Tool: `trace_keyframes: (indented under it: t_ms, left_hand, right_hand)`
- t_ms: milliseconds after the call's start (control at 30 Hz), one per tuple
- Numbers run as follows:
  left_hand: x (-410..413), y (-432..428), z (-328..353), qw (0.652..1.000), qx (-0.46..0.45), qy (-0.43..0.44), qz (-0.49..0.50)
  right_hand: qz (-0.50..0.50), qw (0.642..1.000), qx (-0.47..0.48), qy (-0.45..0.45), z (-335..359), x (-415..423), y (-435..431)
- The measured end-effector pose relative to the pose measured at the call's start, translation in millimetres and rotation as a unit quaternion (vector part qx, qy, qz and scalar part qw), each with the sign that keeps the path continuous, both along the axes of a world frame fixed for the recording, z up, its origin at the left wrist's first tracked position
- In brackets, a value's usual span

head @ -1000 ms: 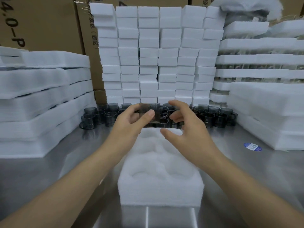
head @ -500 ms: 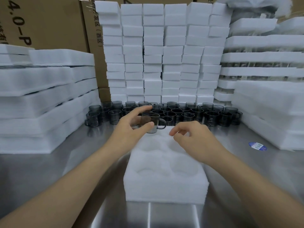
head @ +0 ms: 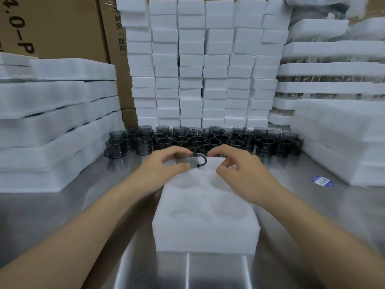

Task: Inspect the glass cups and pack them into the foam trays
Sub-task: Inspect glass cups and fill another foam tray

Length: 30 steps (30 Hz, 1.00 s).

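A white foam tray with round hollows lies on the steel table in front of me. My left hand grips a smoky grey glass cup by its body, low over the tray's far left corner, with the handle pointing right. My right hand hovers just right of the cup's handle, fingers loosely curled, holding nothing. Several more grey glass cups stand in rows behind the tray.
Stacks of small foam blocks rise behind the cups. Piles of foam trays stand at the left, and more foam stacks at the right. Cardboard boxes fill the back left. A blue sticker lies on the table at the right.
The left hand has brought the cup down from eye level to the tray's far left corner. The right hand let go of it and dropped beside the handle.
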<state>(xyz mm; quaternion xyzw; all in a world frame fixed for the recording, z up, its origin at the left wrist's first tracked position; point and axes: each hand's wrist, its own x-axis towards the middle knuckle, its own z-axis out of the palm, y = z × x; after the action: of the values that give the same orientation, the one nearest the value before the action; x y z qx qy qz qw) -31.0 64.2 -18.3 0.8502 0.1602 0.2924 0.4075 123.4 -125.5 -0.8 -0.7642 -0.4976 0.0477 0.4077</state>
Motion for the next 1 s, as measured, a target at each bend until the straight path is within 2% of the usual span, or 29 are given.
trace_keyframes:
  t_ms: [67, 167, 300, 400, 600, 733, 833, 933, 1000]
  left_hand:
    - [1, -1, 0, 1.000, -0.028, -0.004, -0.008]
    - [4, -6, 1, 0.992, -0.123, -0.034, -0.014]
    - [6, -8, 0, 0.997, -0.081, -0.011, 0.017]
    - [4, -9, 1, 0.995, -0.095, 0.006, 0.020]
    - [5, -7, 0, 0.993, -0.115, -0.004, -0.005]
    - [14, -7, -8, 0.995, -0.096, -0.025, -0.018]
    - [24, -5, -17, 0.993, -0.081, -0.084, 0.017]
    - [33, 5, -22, 0.987, -0.026, -0.124, 0.100]
    - [42, 17, -23, 0.976, 0.040, -0.115, 0.182]
  right_hand:
    - [0.013, 1.000, 0.002, -0.005, 1, -1, -1]
    - [0.018, 0.999, -0.006, -0.028, 3, -3, -1]
    - [0.021, 0.999, -0.012, -0.042, 5, -5, -2]
    - [0.008, 0.996, -0.047, -0.069, 6, -6, 0]
    - [0.066, 0.997, -0.033, -0.021, 7, 2, -2]
    - [0.049, 0.999, 0.018, -0.007, 5, 6, -3]
    - [0.001, 0.999, 0.037, -0.024, 3, 12, -1]
    - [-0.066, 0.993, 0.095, 0.002, 1, 23, -2]
    - [-0.098, 0.986, 0.130, 0.034, -3, 29, -2]
